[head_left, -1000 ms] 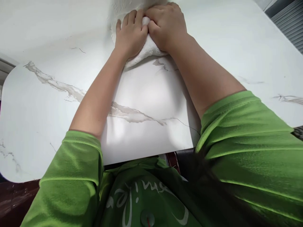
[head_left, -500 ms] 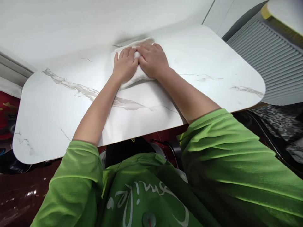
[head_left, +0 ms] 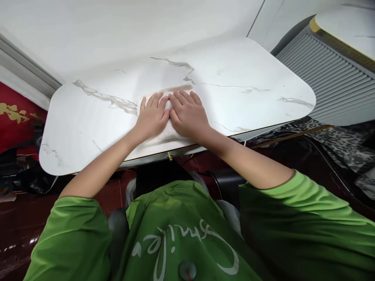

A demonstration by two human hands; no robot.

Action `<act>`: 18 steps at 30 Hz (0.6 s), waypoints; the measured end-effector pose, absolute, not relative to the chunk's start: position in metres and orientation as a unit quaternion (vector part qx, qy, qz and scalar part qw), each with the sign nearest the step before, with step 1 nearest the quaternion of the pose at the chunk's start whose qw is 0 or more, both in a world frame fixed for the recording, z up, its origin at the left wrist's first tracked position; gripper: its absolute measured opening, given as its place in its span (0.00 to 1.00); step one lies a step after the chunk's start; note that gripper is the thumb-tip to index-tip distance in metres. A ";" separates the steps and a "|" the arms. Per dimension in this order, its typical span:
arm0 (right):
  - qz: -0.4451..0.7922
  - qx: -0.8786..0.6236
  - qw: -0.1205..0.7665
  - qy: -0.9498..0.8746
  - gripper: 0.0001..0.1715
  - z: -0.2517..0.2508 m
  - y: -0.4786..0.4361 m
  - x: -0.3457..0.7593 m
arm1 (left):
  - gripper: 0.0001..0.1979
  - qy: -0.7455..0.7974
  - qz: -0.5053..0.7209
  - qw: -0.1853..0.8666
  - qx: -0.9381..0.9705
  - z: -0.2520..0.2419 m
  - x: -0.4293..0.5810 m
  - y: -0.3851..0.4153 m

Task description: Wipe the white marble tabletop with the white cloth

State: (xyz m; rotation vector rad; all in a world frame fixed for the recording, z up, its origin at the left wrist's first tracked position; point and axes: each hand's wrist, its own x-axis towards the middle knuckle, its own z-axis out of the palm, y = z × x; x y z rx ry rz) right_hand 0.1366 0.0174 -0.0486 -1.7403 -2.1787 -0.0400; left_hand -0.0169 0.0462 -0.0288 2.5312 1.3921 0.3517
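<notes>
The white cloth (head_left: 167, 132) lies directly beneath both palms, so neither of the hands is nearer: the left hand (head_left: 152, 117) covers its left part and the right hand (head_left: 189, 115) its right. Both are laid flat, fingers extended away from the body and a little spread, thumbs touching or nearly so, pinching nothing that shows. The cloth's far edge reaches just past the fingertips, and its near side sits close to the front edge of the desk (head_left: 258, 105). With so much covered, I cannot tell a clear long axis. The cloth looks soft and matt, with blurred margins. The desk is smooth, white and marble-patterned, with grey-brown veins, rounded corners and a thin gold-toned rim; its length runs left to right. Right of it stands a grey, vertically ribbed panel (head_left: 325, 74).
</notes>
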 end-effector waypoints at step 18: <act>-0.001 -0.572 0.174 -0.802 0.35 -0.043 -0.008 0.122 | 0.24 0.484 0.123 0.088 0.862 -0.026 -0.038 0.005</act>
